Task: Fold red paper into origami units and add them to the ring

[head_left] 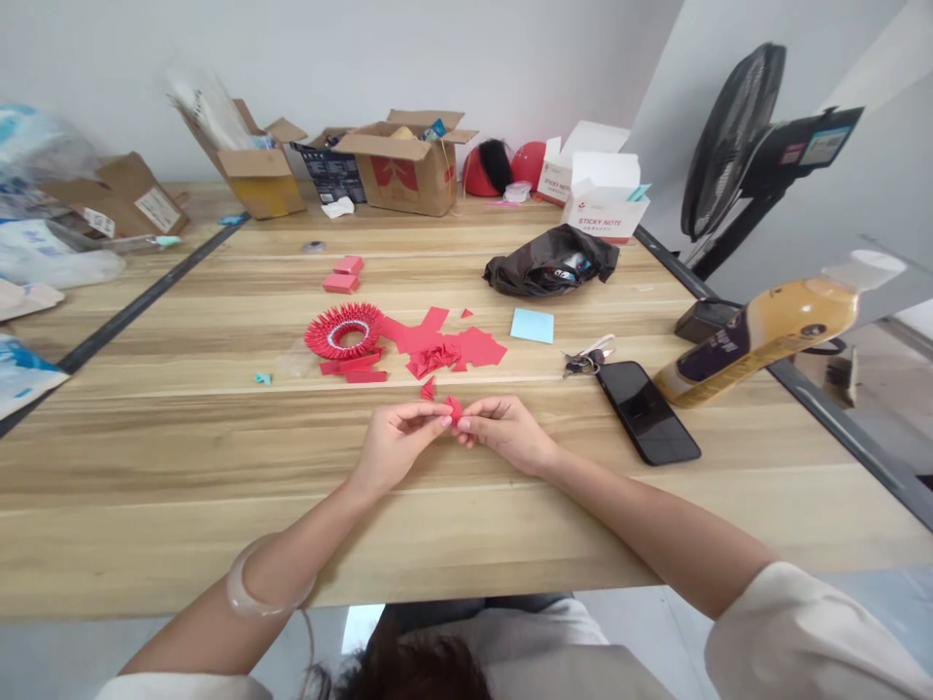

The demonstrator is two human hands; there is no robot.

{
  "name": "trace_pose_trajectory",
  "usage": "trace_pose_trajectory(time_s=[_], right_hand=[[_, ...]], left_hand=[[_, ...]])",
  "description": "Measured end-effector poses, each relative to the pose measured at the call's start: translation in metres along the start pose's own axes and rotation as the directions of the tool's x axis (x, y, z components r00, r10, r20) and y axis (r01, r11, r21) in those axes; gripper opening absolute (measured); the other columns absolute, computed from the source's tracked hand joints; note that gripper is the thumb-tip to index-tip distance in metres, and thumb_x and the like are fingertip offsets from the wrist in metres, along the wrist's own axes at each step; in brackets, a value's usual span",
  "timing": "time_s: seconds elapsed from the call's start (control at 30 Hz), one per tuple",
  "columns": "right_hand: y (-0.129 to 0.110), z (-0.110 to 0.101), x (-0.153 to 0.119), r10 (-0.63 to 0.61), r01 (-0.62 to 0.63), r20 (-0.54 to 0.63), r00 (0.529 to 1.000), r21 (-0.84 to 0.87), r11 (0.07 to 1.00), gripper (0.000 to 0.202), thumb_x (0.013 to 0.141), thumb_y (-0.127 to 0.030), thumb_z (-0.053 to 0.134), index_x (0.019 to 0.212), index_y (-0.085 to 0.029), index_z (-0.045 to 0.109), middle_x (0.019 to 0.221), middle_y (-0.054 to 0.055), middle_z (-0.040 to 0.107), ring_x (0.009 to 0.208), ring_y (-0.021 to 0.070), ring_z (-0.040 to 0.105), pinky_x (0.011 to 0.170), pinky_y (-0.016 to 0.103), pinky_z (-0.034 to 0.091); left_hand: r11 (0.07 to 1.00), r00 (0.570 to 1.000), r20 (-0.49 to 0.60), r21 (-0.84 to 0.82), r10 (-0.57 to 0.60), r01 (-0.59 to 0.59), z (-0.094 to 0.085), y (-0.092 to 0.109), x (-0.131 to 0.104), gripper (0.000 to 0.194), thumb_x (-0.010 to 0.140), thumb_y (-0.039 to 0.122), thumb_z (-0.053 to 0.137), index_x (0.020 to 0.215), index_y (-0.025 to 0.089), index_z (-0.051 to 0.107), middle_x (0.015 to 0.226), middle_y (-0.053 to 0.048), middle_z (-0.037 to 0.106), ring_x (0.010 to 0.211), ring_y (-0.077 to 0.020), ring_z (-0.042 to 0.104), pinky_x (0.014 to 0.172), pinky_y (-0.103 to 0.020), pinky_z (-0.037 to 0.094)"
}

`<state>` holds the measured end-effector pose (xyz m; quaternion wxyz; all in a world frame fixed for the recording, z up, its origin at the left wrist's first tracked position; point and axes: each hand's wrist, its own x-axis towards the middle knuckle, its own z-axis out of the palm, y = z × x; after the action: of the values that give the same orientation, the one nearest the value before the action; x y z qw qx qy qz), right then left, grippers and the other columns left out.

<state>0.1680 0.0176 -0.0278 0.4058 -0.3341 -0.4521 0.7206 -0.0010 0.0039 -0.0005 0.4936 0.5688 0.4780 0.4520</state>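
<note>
A small folded red paper piece (455, 410) is pinched between my left hand (397, 439) and my right hand (510, 433), above the wooden table (255, 525). Just beyond the fingertips lies another folded red piece (428, 390). Farther back is a heap of crumpled or folded red pieces (435, 358) on flat red paper (481, 347). Left of it sits a spiky red ring (344, 332) with a light blue inner band, red strips (364, 375) beside it. Two small red paper stacks (341, 283) lie behind the ring.
At right are a black phone (647, 412), keys (583, 362), a yellow bottle (765, 326) and a fan (736, 141). Blue sticky notes (532, 326) and a black bag (550, 262) lie mid-table. Cardboard boxes (408, 175) line the back; plastic bags (51, 253) are at left.
</note>
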Motion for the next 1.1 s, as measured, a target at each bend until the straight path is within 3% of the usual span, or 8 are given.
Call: trace_pose_trajectory(time_s=[0.3, 0.83, 1.1], right_hand=[[-0.002, 0.0026, -0.0019, -0.011, 0.01, 0.005, 1.0, 0.043, 0.999, 0.02, 0.067, -0.035, 0.07, 0.069, -0.015, 0.067, 0.065, 0.002, 0.065, 0.058, 0.0097, 0.056, 0.057, 0.023, 0.042], [-0.0002, 0.0017, -0.0022, -0.096, 0.097, 0.016, 0.995, -0.107, 0.989, 0.024, 0.071, -0.038, 0.066, 0.081, -0.017, 0.068, 0.077, 0.003, 0.067, 0.064, 0.011, 0.057, 0.061, 0.024, 0.046], [0.0003, 0.0017, -0.0024, -0.1, 0.098, -0.007, 0.995, -0.127, 0.987, 0.024, 0.072, -0.039, 0.065, 0.077, -0.016, 0.067, 0.071, 0.003, 0.066, 0.061, 0.0108, 0.056, 0.06, 0.025, 0.046]], left_hand=[[1.0, 0.999, 0.032, -0.014, 0.006, -0.006, 0.0, -0.0013, -0.0012, 0.015, 0.067, 0.023, 0.07, 0.079, 0.014, 0.071, 0.076, -0.006, 0.073, 0.069, -0.0189, 0.068, 0.069, -0.03, 0.055], [0.998, 0.994, -0.102, -0.041, -0.046, 0.042, 0.0015, 0.0033, -0.0007, 0.017, 0.063, 0.024, 0.073, 0.075, 0.013, 0.07, 0.073, -0.006, 0.072, 0.066, -0.018, 0.067, 0.07, -0.03, 0.055], [1.0, 0.998, -0.061, -0.025, -0.003, 0.001, 0.0028, 0.0024, -0.0028, 0.015, 0.064, 0.023, 0.072, 0.076, 0.014, 0.071, 0.074, -0.006, 0.073, 0.068, -0.019, 0.067, 0.07, -0.031, 0.055]])
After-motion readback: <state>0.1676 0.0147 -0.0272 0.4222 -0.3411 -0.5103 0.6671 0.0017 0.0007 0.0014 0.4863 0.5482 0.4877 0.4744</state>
